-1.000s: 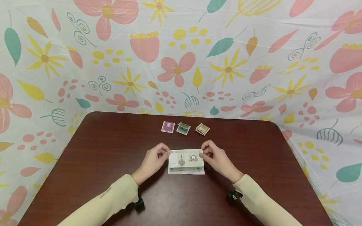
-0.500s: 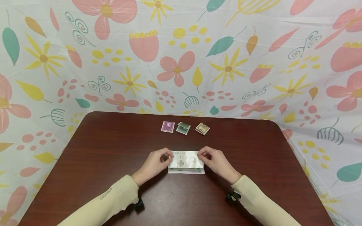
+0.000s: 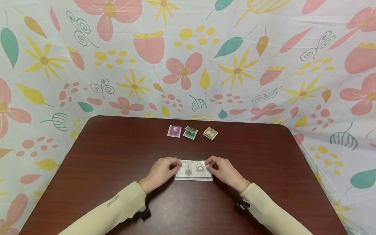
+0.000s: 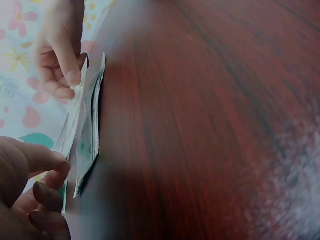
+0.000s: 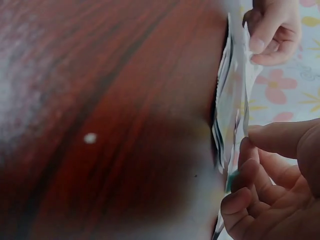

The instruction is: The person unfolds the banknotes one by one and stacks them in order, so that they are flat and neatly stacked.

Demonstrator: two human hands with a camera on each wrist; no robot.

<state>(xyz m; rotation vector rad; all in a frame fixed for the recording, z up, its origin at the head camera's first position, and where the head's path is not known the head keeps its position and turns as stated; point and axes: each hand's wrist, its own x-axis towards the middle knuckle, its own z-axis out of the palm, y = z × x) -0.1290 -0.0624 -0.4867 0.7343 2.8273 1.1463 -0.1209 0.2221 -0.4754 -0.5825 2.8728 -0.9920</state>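
Observation:
A small stack of banknotes (image 3: 194, 169) lies on the table, folded over, with a pale note marked "1" on top. My left hand (image 3: 161, 171) pinches the left end of the upper flap between thumb and fingers. At the opposite end, the right hand (image 3: 225, 170) pinches the same flap. From the left wrist, the banknotes (image 4: 89, 137) appear edge-on, with a narrow gap between the flap and the layers below. The right wrist view also shows the banknotes (image 5: 227, 105) from the side, several layers thick.
Along the far side of the dark wood table (image 3: 123, 143) sit three small folded notes: a purple one (image 3: 174, 131), a green one (image 3: 190, 133) and a tan one (image 3: 210, 133). Behind the table hangs a white flowered cloth (image 3: 182, 39).
Both hands have come down and slightly nearer, lowering the upper flap of the banknotes so that less of the layers beneath shows. The three folded notes at the back have stayed put.

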